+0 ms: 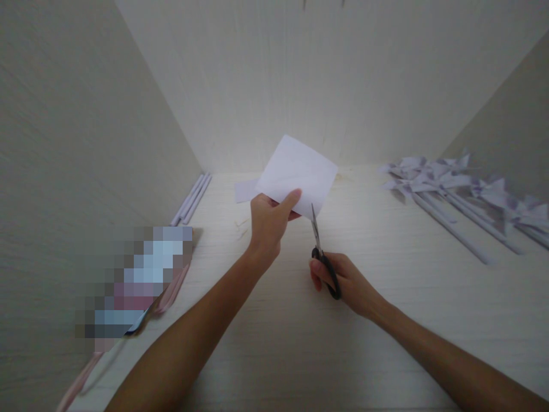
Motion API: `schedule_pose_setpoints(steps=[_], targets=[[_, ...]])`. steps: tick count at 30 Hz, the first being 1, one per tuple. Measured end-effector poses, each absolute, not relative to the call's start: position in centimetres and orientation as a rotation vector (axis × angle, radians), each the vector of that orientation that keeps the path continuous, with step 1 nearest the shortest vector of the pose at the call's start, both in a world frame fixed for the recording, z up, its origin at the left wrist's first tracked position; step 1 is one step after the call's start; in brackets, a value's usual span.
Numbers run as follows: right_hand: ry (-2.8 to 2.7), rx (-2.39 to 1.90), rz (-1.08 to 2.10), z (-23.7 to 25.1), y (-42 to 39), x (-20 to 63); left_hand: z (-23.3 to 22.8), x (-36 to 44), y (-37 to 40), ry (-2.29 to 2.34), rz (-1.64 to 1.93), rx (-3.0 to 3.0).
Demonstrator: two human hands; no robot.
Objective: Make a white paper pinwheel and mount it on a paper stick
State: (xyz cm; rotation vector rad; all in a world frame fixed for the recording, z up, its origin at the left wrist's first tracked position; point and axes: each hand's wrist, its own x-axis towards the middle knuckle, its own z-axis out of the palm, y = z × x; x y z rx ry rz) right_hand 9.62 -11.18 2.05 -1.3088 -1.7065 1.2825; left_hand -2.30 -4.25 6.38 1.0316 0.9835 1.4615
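"Two hands, and what has each grip got?"

"The left hand (pixel 269 220) pinches a square sheet of white paper (pixel 300 169) above the pale wood-grained table (pixel 274 326). The right hand (pixel 345 280) is curled around black-handled metal scissors (pixel 318 237), their tip overlapping the sheet's near corner."

"How far along?"

"Several white paper pinwheels on pale sticks (pixel 446 182), right of the sheet, look finished. The sheet shows no clear slit, so I'd judge its cutting hardly begun. Slim pale rods (pixel 197 199), left of the sheet, carry nothing."

"Any writing?"

"None readable; a pixelated patch (pixel 150 266) left of the sheet masks whatever lies there."
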Motion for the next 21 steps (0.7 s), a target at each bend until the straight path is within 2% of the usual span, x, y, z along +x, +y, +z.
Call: schedule_pose_setpoints(steps=[21], targets=[[-1.717, -1.308, 1.261, 1.79, -11.1, 9.59, 6.47, -2.33, -4.3, 0.998, 1.473, 1.053]])
